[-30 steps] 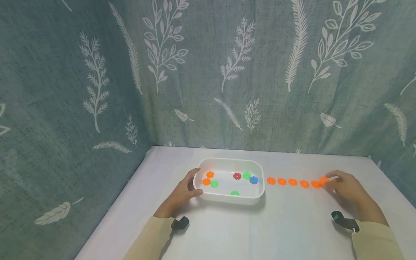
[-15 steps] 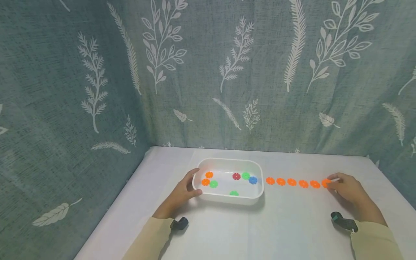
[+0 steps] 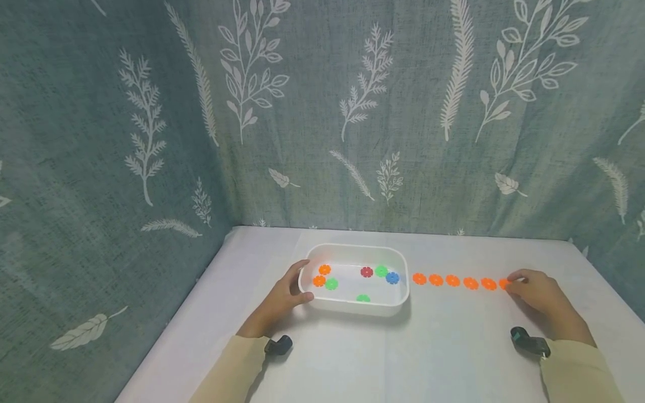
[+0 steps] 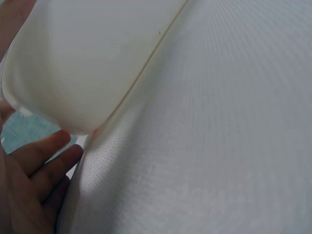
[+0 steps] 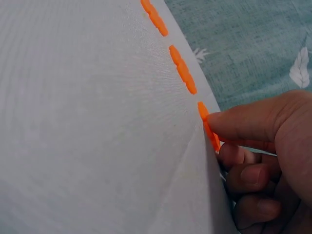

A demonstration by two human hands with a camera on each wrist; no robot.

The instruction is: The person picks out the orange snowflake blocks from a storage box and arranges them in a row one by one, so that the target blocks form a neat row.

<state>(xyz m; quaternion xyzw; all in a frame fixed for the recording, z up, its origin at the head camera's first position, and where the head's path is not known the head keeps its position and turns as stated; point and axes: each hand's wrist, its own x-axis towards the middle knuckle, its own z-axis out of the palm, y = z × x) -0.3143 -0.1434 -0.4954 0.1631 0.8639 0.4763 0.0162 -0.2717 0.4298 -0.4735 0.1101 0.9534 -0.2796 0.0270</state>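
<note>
My left hand (image 3: 280, 296) holds the left end of a white plastic basin (image 3: 363, 308), thumb at the near rim and index finger at the far rim. In the left wrist view, other fingers (image 4: 51, 168) lie beneath the basin's corner. Inside are notched flower-shaped discs: a red disc (image 3: 367, 272), a blue disc (image 3: 392, 278), orange ones (image 3: 325, 270) and green ones (image 3: 381, 271). To the right runs a row of orange discs (image 3: 452, 281) on the table. At its right end my right hand (image 3: 536, 291) pinches an orange disc (image 5: 208, 126) lying low at the surface.
A white cloth covers the table (image 3: 403, 358). Behind it and to the left hangs a green curtain (image 3: 312, 112) with white leaf prints. Dark wrist cameras sit at both sleeves, the left camera (image 3: 279, 346) and the right camera (image 3: 529, 341).
My right hand has brought its orange disc down from above the row's last disc to the table at the right end. My left hand keeps its place on the basin.
</note>
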